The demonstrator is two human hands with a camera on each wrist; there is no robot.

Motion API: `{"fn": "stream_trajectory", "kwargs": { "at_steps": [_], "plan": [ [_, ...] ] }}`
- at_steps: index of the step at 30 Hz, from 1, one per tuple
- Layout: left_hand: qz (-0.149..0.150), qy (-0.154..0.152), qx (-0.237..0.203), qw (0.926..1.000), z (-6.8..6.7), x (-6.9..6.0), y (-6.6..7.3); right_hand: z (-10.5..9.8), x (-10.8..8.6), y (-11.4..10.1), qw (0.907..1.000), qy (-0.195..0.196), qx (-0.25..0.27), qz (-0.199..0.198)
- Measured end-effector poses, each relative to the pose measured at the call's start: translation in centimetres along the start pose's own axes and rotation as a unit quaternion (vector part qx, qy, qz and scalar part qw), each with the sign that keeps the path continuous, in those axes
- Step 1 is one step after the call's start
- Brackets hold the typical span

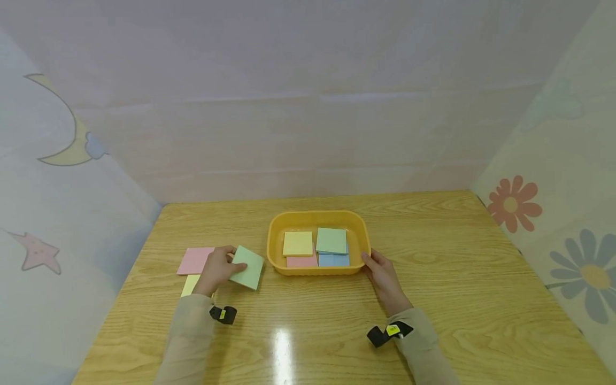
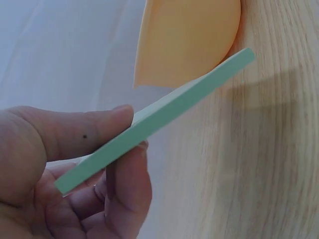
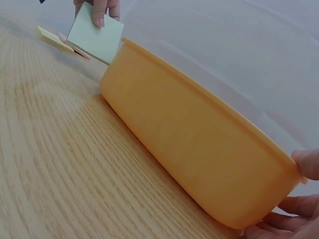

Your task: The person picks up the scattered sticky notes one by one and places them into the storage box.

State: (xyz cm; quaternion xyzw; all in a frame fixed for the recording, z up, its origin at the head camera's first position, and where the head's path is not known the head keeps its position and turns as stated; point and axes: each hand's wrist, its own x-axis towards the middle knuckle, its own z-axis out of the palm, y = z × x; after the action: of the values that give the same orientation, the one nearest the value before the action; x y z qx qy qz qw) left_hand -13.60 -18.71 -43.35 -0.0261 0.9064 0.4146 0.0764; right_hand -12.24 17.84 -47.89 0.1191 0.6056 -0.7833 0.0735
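Note:
My left hand (image 1: 218,270) pinches a pale green sticky note pad (image 1: 248,268) between thumb and fingers. The pad is tilted and held above the table, left of a yellow-orange plastic basin (image 1: 318,270). In the left wrist view the green pad (image 2: 159,119) shows edge-on, thumb on one face and fingers on the other. My right hand (image 1: 383,278) grips the basin's right front corner, thumb at the rim and fingers beneath, as the right wrist view shows. In the basin lie a yellow pad (image 1: 298,244), a green pad (image 1: 331,240), a pink pad (image 1: 302,261) and blue pads (image 1: 334,260).
A pink pad (image 1: 194,260) and a yellow pad (image 1: 190,284) lie on the wooden table (image 1: 457,278) at the left, partly hidden by my left hand. Pale cloth walls (image 1: 317,128) with printed shapes enclose the table at the back and sides.

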Motion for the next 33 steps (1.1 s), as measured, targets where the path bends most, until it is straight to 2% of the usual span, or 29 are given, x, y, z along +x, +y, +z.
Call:
{"fn": "stream_trajectory", "kwargs": {
  "at_steps": [15,24,33],
  "plan": [
    [0.008,0.018,-0.018,0.9997,-0.6,0.0,0.7,0.0,0.0,-0.1,1.0000,0.004,-0.002,0.002],
    [0.013,0.034,-0.026,0.9990,-0.9,-0.2,1.7,0.0,0.0,0.0,1.0000,-0.001,-0.005,0.000],
    [0.030,0.052,-0.032,0.9977,-0.9,-0.1,2.5,-0.1,0.0,0.0,0.9999,-0.005,-0.008,-0.004]
  ]
}}
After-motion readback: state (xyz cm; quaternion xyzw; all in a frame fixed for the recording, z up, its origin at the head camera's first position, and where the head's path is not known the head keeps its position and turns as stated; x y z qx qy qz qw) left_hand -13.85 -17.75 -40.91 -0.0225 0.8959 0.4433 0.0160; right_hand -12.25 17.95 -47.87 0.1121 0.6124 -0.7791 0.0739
